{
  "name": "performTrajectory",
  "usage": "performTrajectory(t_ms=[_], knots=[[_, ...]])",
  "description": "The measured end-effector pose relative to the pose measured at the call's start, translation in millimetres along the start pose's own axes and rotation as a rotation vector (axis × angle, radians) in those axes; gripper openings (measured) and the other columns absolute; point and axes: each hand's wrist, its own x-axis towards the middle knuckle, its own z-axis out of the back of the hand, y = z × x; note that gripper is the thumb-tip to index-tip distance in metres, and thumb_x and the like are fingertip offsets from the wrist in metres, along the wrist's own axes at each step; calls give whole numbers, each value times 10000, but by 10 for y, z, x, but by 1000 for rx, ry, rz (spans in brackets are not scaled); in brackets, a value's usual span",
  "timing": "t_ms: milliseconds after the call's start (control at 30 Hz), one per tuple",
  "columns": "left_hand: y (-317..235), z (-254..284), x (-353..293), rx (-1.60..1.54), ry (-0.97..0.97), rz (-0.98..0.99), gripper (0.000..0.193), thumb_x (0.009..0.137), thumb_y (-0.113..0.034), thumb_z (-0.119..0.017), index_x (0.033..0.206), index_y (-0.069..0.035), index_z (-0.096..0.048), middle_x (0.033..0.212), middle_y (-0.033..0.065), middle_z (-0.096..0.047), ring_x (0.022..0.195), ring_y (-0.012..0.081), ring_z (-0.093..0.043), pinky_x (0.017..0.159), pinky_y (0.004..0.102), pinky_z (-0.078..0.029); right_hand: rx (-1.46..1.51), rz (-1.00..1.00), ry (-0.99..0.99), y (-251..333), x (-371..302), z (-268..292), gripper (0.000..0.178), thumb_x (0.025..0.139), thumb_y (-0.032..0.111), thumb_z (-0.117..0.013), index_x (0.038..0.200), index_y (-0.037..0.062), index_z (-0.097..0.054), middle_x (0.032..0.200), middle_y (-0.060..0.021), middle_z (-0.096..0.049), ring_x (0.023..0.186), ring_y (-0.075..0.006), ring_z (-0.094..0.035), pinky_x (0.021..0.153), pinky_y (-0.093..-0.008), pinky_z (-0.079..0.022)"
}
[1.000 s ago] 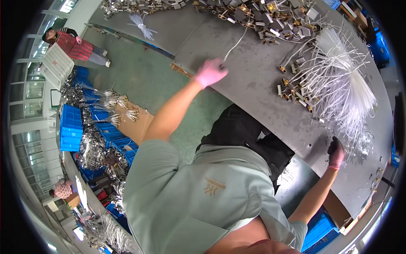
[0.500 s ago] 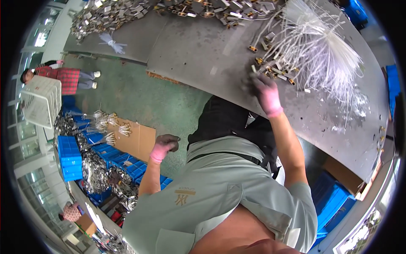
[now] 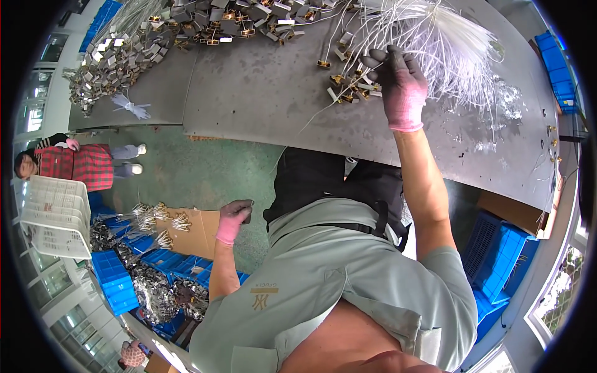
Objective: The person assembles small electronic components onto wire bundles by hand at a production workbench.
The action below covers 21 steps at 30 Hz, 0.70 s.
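My left hand (image 3: 232, 222), in a pink glove with dark fingers, is closed in a pinch beside my waist, left of the table edge. A thin white strand (image 3: 311, 118) trails from the small parts over the table edge toward it; its end at the fingers is hard to make out. My right hand (image 3: 403, 87), gloved alike, is over the table with fingers apart. It is at the near left side of a bundle of translucent white strands (image 3: 460, 46). Small brass-and-white parts (image 3: 354, 90) lie just left of its fingers.
A heap of small metal parts (image 3: 214, 22) covers the table's far side, with a small strand bundle (image 3: 130, 107) nearby. Left stand blue crates (image 3: 114, 283), cardboard (image 3: 196, 233) and a person (image 3: 78, 165) by white baskets (image 3: 56, 214). More blue crates (image 3: 497, 255) stand right.
My right hand has moved farther over the table to the strand bundle, its fingers now spread. My left hand stays low at the left, still pinched. The view has shifted nearer the table.
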Motion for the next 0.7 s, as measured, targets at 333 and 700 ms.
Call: performTrajectory(t_ms=[333,700], knots=[[-31,-34,49,43,43,-65,230,847,-60,-601,1033,61,-661,651,36,-573,557,88,-495,512,228,-396,127,86,-88,-18,-67,-18,277,982,204,-518,1150,-14,-498,997,-176,-643,854,-299,-680,660,-314,-507],[-705,-537,199,-21,194,-154,253,814,-136,-582,926,85,-638,594,62,-530,501,117,-463,470,260,-358,-552,-281,385,-65,-226,-15,242,905,176,-645,998,-47,-650,731,-64,-636,627,-112,-594,533,-235,-448]])
